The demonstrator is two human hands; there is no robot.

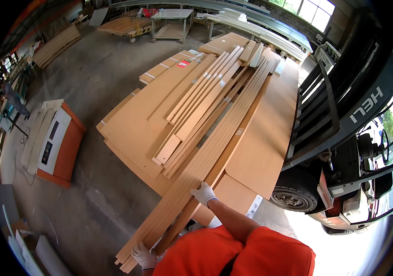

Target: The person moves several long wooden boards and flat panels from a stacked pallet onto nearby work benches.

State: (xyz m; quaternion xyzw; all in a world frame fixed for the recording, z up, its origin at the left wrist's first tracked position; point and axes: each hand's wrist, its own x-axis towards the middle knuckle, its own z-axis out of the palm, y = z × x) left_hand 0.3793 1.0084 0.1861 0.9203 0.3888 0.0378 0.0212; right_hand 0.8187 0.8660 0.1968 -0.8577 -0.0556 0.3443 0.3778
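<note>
Several long, narrow brown wooden strips (173,193) lie side by side, running from near my body to the far end of a large stack of flat boards (134,122). Their near ends stick out past the stack. In a white glove, my left hand (144,255) grips the right edge of the strips close to those ends. Farther up the same edge, my right hand (203,194), also gloved, is closed over the strips. The undersides of both grips are hidden. Beside the strips, shorter planks (182,126) lie on the boards.
On the right a forklift (366,124) stands close to the stack, its front wheel (295,191) near the boards. An orange and white machine (58,142) stands on the floor at left. At the back are a metal table (173,14) and a cart with boards (125,25).
</note>
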